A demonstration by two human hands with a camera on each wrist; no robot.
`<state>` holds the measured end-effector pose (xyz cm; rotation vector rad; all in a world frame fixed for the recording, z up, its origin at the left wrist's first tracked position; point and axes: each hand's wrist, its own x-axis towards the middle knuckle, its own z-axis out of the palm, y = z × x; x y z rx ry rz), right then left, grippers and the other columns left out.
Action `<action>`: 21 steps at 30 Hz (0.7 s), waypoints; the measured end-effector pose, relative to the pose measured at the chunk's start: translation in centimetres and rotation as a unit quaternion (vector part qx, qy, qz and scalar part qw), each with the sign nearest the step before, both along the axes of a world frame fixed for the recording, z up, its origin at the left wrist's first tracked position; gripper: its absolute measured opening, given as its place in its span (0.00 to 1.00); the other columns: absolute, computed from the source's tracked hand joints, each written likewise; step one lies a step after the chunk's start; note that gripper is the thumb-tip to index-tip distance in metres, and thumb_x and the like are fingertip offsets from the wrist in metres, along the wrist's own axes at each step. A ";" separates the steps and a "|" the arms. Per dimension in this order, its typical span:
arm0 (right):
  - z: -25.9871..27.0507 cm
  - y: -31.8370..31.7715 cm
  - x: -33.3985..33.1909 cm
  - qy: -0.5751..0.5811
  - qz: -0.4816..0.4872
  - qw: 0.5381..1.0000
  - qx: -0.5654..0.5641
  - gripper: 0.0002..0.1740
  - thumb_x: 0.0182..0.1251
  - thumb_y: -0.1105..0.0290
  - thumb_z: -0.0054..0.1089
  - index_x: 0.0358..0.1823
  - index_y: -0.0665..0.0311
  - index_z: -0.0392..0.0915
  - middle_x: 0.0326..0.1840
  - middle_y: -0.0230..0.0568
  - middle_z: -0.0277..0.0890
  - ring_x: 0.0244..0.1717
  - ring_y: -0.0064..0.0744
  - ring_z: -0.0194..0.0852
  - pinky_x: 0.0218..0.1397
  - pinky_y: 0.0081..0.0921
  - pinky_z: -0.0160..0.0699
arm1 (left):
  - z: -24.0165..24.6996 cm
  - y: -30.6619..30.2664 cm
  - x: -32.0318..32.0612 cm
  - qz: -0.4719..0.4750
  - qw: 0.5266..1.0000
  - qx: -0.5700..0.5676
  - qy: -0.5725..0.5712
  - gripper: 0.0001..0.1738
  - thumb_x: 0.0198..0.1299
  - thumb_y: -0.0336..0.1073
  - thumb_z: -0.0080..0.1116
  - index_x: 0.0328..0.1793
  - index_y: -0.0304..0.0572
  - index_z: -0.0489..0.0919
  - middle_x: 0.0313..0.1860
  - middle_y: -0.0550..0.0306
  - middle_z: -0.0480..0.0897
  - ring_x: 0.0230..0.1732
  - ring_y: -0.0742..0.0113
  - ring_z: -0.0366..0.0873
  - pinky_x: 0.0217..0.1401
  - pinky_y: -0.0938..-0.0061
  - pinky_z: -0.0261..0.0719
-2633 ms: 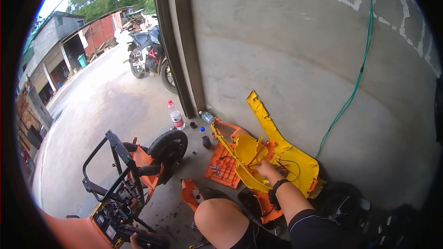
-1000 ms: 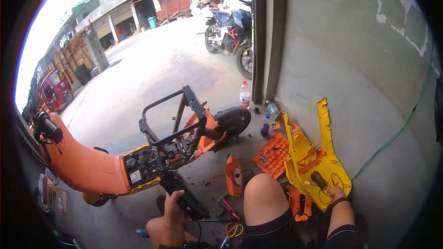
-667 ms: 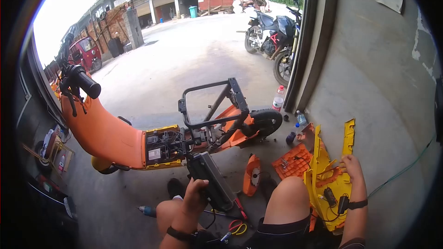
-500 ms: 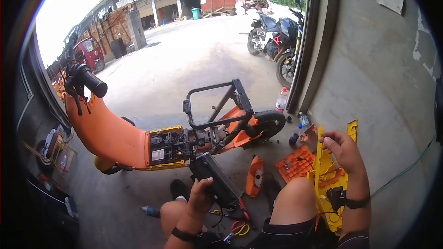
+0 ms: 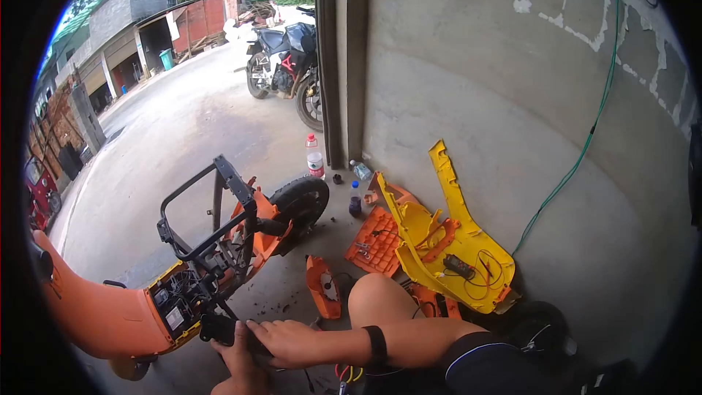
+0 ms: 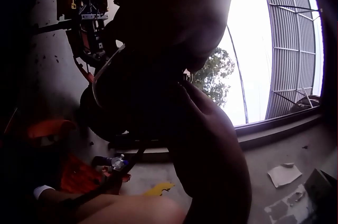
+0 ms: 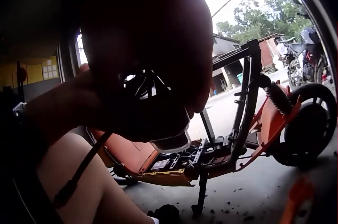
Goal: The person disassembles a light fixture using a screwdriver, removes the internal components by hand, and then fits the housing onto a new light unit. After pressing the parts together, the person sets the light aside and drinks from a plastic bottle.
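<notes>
In the head view a black box [image 5: 216, 328] is held low beside the orange electric bike. My left hand [image 5: 241, 364] grips it from below with the thumb up along its side. My right hand [image 5: 289, 344] lies across the box from the right, its fingers over the top and thumb lower down. The two hands are close together at the box and hide much of it. Both wrist views show the hands as dark silhouettes, so finger detail there is hidden.
The stripped bike frame [image 5: 241, 197] and rear wheel [image 5: 301, 208] stand ahead. An orange shell piece [image 5: 322, 289], orange grid panel [image 5: 374, 240] and yellow fairing [image 5: 479, 256] with a small black device [image 5: 459, 267] lie on the right. Scissors [image 5: 349, 373] lie near the knee.
My right hand has come from the yellow fairing on the right across to the black box at my left hand. The head view swung left, then turned back right.
</notes>
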<state>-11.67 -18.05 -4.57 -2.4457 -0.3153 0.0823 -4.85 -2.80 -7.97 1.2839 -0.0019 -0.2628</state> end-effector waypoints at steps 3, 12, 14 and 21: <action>-0.7 -0.4 0.9 -0.040 -0.036 0.999 0.009 0.49 0.60 0.59 0.68 0.76 0.76 0.53 0.57 0.57 0.74 0.56 0.55 0.77 0.57 0.45 0.77 | 2.3 -1.8 -0.6 -0.007 1.000 0.021 0.009 0.13 0.73 0.39 0.57 0.56 0.37 0.76 0.41 0.58 0.80 0.39 0.69 0.80 0.42 0.73 0.78; -1.3 -0.8 1.8 -0.016 -0.075 0.997 0.020 0.39 0.61 0.59 0.68 0.68 0.72 0.63 0.49 0.54 0.78 0.53 0.54 0.79 0.55 0.45 0.78 | 1.9 -1.3 0.2 -0.033 0.990 -0.038 0.133 0.16 0.68 0.39 0.61 0.57 0.41 0.79 0.43 0.59 0.82 0.46 0.65 0.80 0.50 0.71 0.80; -1.0 -1.2 1.6 -0.015 -0.075 0.997 0.027 0.39 0.61 0.58 0.68 0.67 0.72 0.63 0.49 0.54 0.78 0.53 0.54 0.79 0.55 0.45 0.78 | 0.9 -1.5 -0.1 -0.038 0.991 -0.077 0.103 0.15 0.72 0.43 0.55 0.56 0.42 0.78 0.45 0.58 0.82 0.48 0.64 0.80 0.54 0.69 0.78; 0.1 -1.8 1.2 0.007 -0.075 0.997 0.023 0.39 0.63 0.56 0.66 0.68 0.74 0.63 0.51 0.55 0.79 0.54 0.55 0.79 0.56 0.44 0.79 | -1.8 -0.6 1.1 -0.066 0.986 -0.116 0.097 0.17 0.75 0.46 0.47 0.54 0.43 0.79 0.48 0.57 0.82 0.53 0.64 0.78 0.61 0.66 0.73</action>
